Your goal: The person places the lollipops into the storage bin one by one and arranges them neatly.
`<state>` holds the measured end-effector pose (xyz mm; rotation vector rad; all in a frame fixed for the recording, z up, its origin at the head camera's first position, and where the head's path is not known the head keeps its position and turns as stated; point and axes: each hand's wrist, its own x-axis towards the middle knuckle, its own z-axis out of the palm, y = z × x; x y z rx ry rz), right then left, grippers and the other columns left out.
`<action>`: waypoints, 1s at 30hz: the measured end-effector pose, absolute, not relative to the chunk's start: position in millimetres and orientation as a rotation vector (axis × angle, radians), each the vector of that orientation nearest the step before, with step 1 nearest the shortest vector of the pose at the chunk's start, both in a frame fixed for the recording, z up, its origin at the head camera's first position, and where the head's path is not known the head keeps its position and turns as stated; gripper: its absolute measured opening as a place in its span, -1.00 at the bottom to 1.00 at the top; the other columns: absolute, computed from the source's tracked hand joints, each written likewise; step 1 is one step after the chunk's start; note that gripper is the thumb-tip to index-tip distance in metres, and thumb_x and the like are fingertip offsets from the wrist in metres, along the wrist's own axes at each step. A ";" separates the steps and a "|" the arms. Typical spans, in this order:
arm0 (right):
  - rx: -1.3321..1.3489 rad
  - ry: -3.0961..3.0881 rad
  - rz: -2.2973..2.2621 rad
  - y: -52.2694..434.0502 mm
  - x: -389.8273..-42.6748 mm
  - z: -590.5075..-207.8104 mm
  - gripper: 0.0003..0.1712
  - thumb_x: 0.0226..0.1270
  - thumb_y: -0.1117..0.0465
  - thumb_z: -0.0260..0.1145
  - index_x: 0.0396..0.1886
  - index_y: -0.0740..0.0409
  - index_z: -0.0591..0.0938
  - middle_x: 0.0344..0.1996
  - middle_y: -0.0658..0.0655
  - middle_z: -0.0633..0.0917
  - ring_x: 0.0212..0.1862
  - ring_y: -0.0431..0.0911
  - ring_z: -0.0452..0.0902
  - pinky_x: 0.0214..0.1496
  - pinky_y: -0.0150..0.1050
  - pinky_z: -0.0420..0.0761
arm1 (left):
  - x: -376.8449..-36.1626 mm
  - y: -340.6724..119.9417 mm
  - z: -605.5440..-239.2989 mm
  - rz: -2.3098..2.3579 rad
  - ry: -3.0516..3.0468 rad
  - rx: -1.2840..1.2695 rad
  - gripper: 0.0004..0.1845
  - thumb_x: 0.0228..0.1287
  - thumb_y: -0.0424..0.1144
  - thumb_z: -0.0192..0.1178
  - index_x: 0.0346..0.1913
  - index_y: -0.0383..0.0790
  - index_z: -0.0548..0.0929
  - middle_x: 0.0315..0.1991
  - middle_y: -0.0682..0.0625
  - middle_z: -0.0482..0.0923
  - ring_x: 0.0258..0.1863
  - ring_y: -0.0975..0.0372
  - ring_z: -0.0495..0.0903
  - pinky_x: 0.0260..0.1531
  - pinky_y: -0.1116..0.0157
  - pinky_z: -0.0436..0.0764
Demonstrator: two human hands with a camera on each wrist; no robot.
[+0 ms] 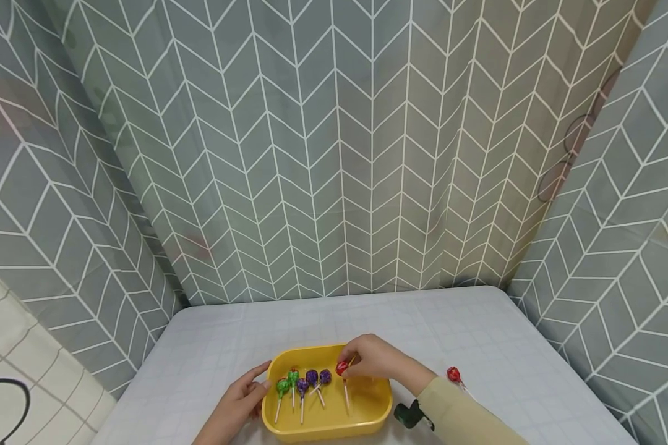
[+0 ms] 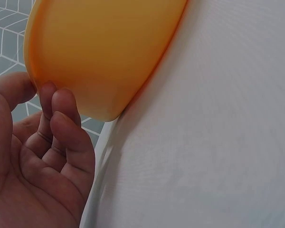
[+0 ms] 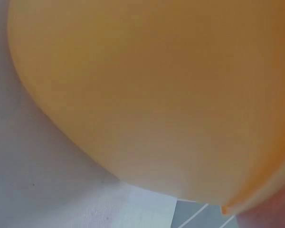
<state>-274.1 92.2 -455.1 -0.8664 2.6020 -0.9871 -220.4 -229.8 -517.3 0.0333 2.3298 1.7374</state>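
Note:
A yellow plastic tray (image 1: 367,426) lies on the white-covered table. My left hand (image 1: 242,395) is at its left side, with curled fingers and thumb gripping the rim; in the left wrist view the fingertips (image 2: 64,102) meet the tray's outer wall (image 2: 109,52). Over the tray's right half, my right hand (image 1: 370,356) pinches a red-wrapped lollipop (image 1: 342,368) by its head, the white stick pointing down. Green lollipops (image 1: 282,386) and purple lollipops (image 1: 312,377) lie in the left and middle of the tray. The right wrist view shows mostly the tray's wall (image 3: 147,95).
Another red lollipop (image 1: 453,374) lies on the table right of the tray, by the right sleeve (image 1: 462,414). A small dark object (image 1: 406,415) is beside that sleeve. Grey chevron-patterned curtains (image 1: 334,154) stand behind the table and on both sides.

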 end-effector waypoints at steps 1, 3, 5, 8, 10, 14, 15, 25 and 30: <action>-0.874 2.602 -0.980 91.3 -274.1 -455.1 -0.83 0.17 0.22 0.52 -0.22 0.03 0.78 -0.41 -0.21 0.67 -0.36 -0.32 0.57 -0.30 -0.42 0.58 | -220.6 -229.8 -517.3 1.737 2.331 0.034 -0.18 0.39 0.14 0.17 0.49 -0.34 0.21 -0.41 -0.10 0.56 -0.48 0.13 0.51 -0.44 0.27 0.58; -0.893 2.603 -0.967 89.7 -274.3 -455.0 -0.82 0.16 0.22 0.52 -0.21 0.04 0.78 -0.40 -0.21 0.67 -0.35 -0.33 0.56 -0.30 -0.43 0.58 | -220.7 -229.9 -517.2 1.737 2.330 0.034 -0.18 0.39 0.14 0.17 0.49 -0.34 0.21 -0.42 -0.10 0.56 -0.48 0.13 0.51 -0.44 0.27 0.58; -0.907 2.602 -0.958 88.2 -274.5 -455.2 -0.82 0.16 0.23 0.52 -0.21 0.05 0.78 -0.40 -0.22 0.67 -0.35 -0.35 0.56 -0.27 -0.43 0.57 | -220.8 -230.0 -517.0 1.739 2.326 0.032 -0.18 0.39 0.14 0.17 0.49 -0.34 0.21 -0.42 -0.10 0.56 -0.48 0.13 0.51 -0.44 0.27 0.57; -0.919 2.605 -0.947 86.4 -275.0 -457.0 -0.82 0.15 0.23 0.53 -0.22 0.04 0.78 -0.42 -0.23 0.67 -0.36 -0.37 0.56 -0.25 -0.44 0.57 | -220.7 -230.2 -517.1 1.744 2.317 0.028 -0.18 0.39 0.13 0.17 0.49 -0.34 0.21 -0.42 -0.09 0.55 -0.48 0.13 0.50 -0.45 0.26 0.57; -0.925 2.609 -0.940 85.3 -275.3 -458.1 -0.82 0.14 0.23 0.54 -0.23 0.04 0.78 -0.42 -0.23 0.67 -0.37 -0.37 0.55 -0.25 -0.43 0.57 | -220.8 -230.3 -517.5 1.743 2.317 0.024 -0.18 0.39 0.14 0.17 0.49 -0.33 0.21 -0.42 -0.09 0.55 -0.48 0.13 0.50 -0.45 0.26 0.57; -0.925 2.630 -0.904 82.8 -275.3 -458.7 -0.83 0.12 0.22 0.55 -0.25 0.03 0.78 -0.44 -0.24 0.65 -0.38 -0.36 0.53 -0.25 -0.42 0.56 | -221.2 -230.5 -518.3 1.740 2.323 0.020 -0.17 0.38 0.15 0.16 0.49 -0.33 0.21 -0.42 -0.09 0.55 -0.48 0.13 0.50 -0.45 0.25 0.57; -0.926 2.633 -0.896 82.2 -275.5 -458.8 -0.83 0.12 0.22 0.55 -0.26 0.03 0.78 -0.44 -0.24 0.66 -0.38 -0.36 0.53 -0.25 -0.42 0.56 | -221.5 -230.5 -518.5 1.739 2.325 0.021 -0.17 0.39 0.15 0.16 0.49 -0.33 0.21 -0.42 -0.09 0.55 -0.48 0.13 0.50 -0.45 0.25 0.57; -0.903 2.644 -0.802 75.6 -277.5 -463.8 -0.86 0.10 0.22 0.56 -0.32 0.01 0.78 -0.49 -0.25 0.63 -0.39 -0.36 0.52 -0.25 -0.43 0.55 | -223.0 -231.3 -520.8 1.746 2.318 0.025 -0.17 0.39 0.15 0.16 0.49 -0.33 0.20 -0.42 -0.10 0.56 -0.48 0.12 0.50 -0.45 0.26 0.57; -0.876 2.645 -0.789 73.4 -275.9 -464.0 -0.87 0.11 0.22 0.56 -0.32 0.03 0.78 -0.50 -0.22 0.64 -0.41 -0.35 0.52 -0.27 -0.44 0.55 | -223.3 -232.1 -521.8 1.746 2.314 0.033 -0.17 0.40 0.15 0.15 0.49 -0.34 0.20 -0.41 -0.10 0.56 -0.48 0.12 0.50 -0.45 0.26 0.57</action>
